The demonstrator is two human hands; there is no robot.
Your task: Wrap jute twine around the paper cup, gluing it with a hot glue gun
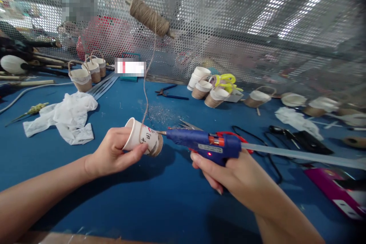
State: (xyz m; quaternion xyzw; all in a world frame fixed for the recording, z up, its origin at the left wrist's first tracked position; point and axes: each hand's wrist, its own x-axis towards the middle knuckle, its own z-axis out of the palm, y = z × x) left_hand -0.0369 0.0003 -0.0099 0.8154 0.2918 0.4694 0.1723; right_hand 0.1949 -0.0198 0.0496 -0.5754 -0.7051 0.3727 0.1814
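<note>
Both hands hover above the blue tabletop (pixel 171 206). Left hand (pixel 110 154) curls its fingers around a paper cup (pixel 143 141), held on its side with twine wound near the base. A strand of twine (pixel 148 84) rises from the cup to a spool (pixel 150 17) on the mesh panel. Right hand (pixel 231 173) is clenched on a blue glue gun (pixel 206 144), whose nozzle touches the cup's base.

Left hand (pixel 114 152) curled in a grip — right hand (pixel 228 171) clenched tight.
</note>
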